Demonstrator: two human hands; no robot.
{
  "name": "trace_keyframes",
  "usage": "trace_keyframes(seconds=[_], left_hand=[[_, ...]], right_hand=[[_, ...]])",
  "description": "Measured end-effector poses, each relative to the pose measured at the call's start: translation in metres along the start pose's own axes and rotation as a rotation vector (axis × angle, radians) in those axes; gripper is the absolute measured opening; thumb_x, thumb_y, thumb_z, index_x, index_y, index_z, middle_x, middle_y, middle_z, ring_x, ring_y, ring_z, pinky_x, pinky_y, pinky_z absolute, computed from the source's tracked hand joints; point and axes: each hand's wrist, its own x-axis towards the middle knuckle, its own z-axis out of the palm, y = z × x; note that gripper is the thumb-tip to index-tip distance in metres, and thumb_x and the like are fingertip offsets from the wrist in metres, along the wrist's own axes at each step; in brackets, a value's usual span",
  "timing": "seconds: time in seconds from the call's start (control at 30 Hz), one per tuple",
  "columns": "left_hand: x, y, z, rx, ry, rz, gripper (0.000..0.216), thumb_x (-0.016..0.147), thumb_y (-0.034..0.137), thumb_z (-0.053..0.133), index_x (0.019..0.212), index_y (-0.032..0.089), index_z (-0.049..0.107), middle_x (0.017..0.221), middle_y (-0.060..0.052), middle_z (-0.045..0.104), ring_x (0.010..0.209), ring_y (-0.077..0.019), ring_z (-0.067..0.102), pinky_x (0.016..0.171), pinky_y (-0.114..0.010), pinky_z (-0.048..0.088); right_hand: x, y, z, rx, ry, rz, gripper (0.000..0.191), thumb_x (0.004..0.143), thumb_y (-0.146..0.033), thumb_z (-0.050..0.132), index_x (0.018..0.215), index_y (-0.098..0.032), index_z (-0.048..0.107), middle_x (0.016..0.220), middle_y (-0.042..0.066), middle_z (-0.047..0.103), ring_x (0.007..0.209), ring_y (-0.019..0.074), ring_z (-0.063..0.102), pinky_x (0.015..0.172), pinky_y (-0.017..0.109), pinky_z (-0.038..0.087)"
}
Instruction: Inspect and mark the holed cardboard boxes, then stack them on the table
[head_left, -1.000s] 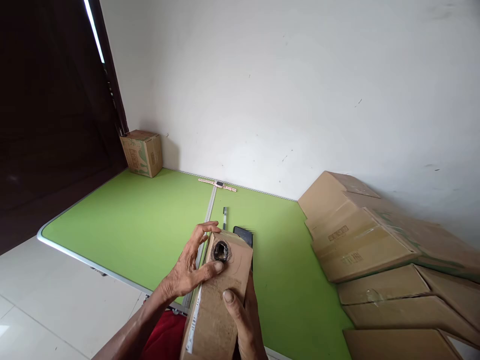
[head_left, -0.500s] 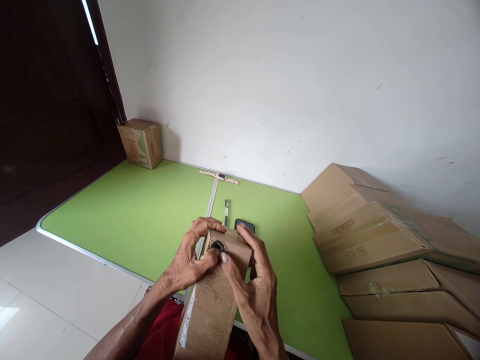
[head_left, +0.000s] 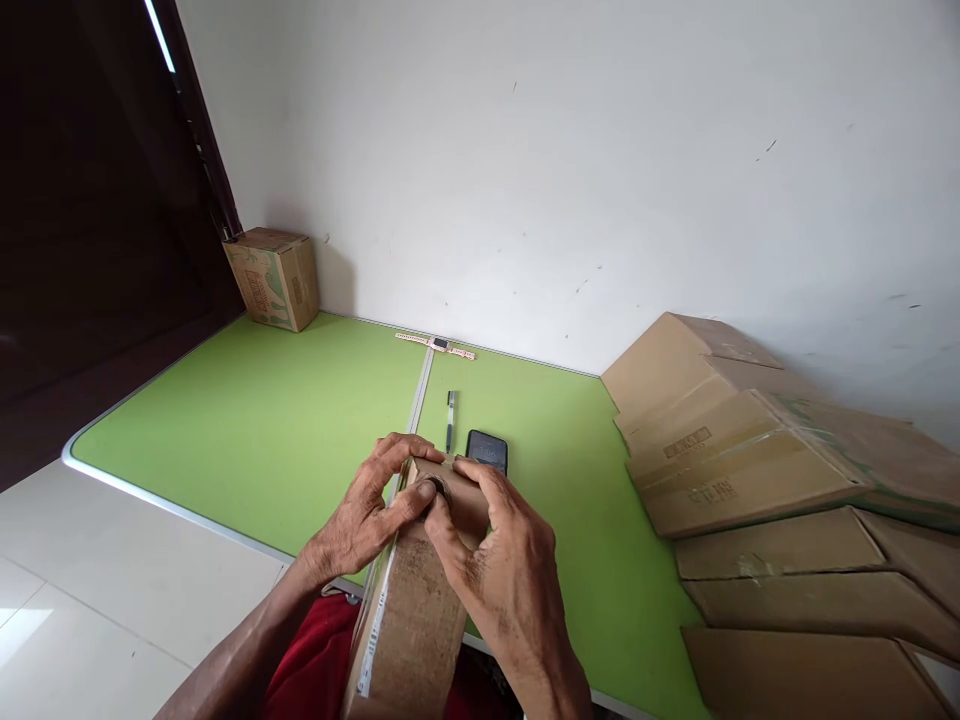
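Observation:
A narrow brown cardboard box (head_left: pixel 426 610) stands close to my body, with a dark round hole (head_left: pixel 436 490) near its far end. My left hand (head_left: pixel 379 500) grips the box's left side, fingers over the far edge and thumb at the hole. From the right, my right hand (head_left: pixel 499 540) wraps the same end, its thumb pressed into the hole beside the other thumb. What lies inside the hole is hidden by the thumbs. Just beyond the fingers lie a phone (head_left: pixel 487 450) and a pen (head_left: pixel 450 420) on the green table (head_left: pixel 247 420).
A pink-strapped watch (head_left: pixel 440 344) lies by the wall at the table's back edge. One printed cardboard box (head_left: pixel 274 280) stands in the far left corner. Several flattened cartons (head_left: pixel 750 460) are stacked along the right side. A white strip (head_left: pixel 421 390) crosses the tabletop.
My right hand has shifted left, its thumb moving deeper over the hole, and its fingers have moved off the phone, which now shows more. The view has tilted slightly.

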Motion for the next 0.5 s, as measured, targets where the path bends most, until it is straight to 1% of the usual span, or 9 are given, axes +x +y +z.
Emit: trace_keyframes(seconds=[0.13, 0.2, 0.27, 0.3, 0.37, 0.43, 0.5], left_hand=[[0.000, 0.002, 0.000, 0.102, -0.042, 0.054, 0.033, 0.113, 0.047, 0.048, 0.128, 0.023, 0.066, 0.131, -0.011, 0.063, 0.129, -0.0289, 0.056, 0.117, -0.044, 0.043], [0.000, 0.004, -0.002, 0.128, -0.062, 0.054, 0.032, 0.114, 0.045, 0.047, 0.130, 0.024, 0.065, 0.133, -0.011, 0.064, 0.130, -0.0288, 0.056, 0.120, -0.044, 0.042], [0.000, 0.005, -0.007, 0.110, -0.082, 0.043, 0.033, 0.113, 0.044, 0.047, 0.132, 0.024, 0.065, 0.136, -0.011, 0.064, 0.133, -0.0300, 0.057, 0.121, -0.046, 0.041], [0.000, 0.005, -0.009, 0.087, -0.089, 0.029, 0.034, 0.112, 0.044, 0.048, 0.133, 0.024, 0.065, 0.137, -0.012, 0.064, 0.134, -0.0309, 0.057, 0.120, -0.046, 0.043], [0.001, 0.005, -0.016, 0.043, -0.086, -0.019, 0.034, 0.109, 0.044, 0.052, 0.132, 0.024, 0.066, 0.137, -0.012, 0.065, 0.130, -0.0322, 0.061, 0.112, -0.046, 0.050], [0.001, 0.005, -0.022, 0.033, -0.050, -0.083, 0.031, 0.103, 0.040, 0.058, 0.126, 0.022, 0.068, 0.132, -0.012, 0.069, 0.120, -0.0311, 0.067, 0.105, -0.044, 0.054], [0.001, 0.005, -0.025, 0.049, 0.001, -0.134, 0.028, 0.096, 0.036, 0.063, 0.119, 0.021, 0.069, 0.127, -0.010, 0.072, 0.110, -0.0289, 0.070, 0.099, -0.043, 0.057]], right_hand=[[-0.002, 0.003, 0.001, -0.026, -0.009, 0.019, 0.033, 0.094, -0.033, 0.061, 0.119, -0.014, 0.071, 0.107, 0.014, 0.084, 0.091, 0.0303, 0.083, 0.078, 0.042, 0.070], [-0.003, 0.004, -0.001, -0.001, -0.028, 0.017, 0.031, 0.094, -0.031, 0.062, 0.120, -0.015, 0.070, 0.108, 0.013, 0.084, 0.091, 0.0293, 0.083, 0.078, 0.041, 0.070], [-0.005, 0.007, 0.000, 0.047, -0.047, 0.015, 0.029, 0.097, -0.031, 0.062, 0.122, -0.017, 0.070, 0.112, 0.013, 0.083, 0.095, 0.0281, 0.082, 0.082, 0.040, 0.069], [-0.007, 0.008, 0.001, 0.075, -0.057, 0.018, 0.031, 0.099, -0.033, 0.062, 0.125, -0.017, 0.069, 0.117, 0.014, 0.083, 0.101, 0.0281, 0.082, 0.087, 0.040, 0.069], [-0.013, 0.009, 0.007, 0.130, -0.073, 0.029, 0.040, 0.104, -0.038, 0.062, 0.138, -0.017, 0.064, 0.134, 0.016, 0.078, 0.119, 0.0299, 0.078, 0.100, 0.043, 0.066], [-0.021, 0.009, 0.016, 0.183, -0.089, 0.061, 0.056, 0.106, -0.044, 0.062, 0.153, -0.016, 0.053, 0.152, 0.019, 0.067, 0.138, 0.0317, 0.068, 0.110, 0.047, 0.062], [-0.027, 0.007, 0.024, 0.235, -0.102, 0.103, 0.065, 0.106, -0.045, 0.061, 0.161, -0.017, 0.043, 0.160, 0.020, 0.059, 0.146, 0.0316, 0.061, 0.116, 0.049, 0.058]])
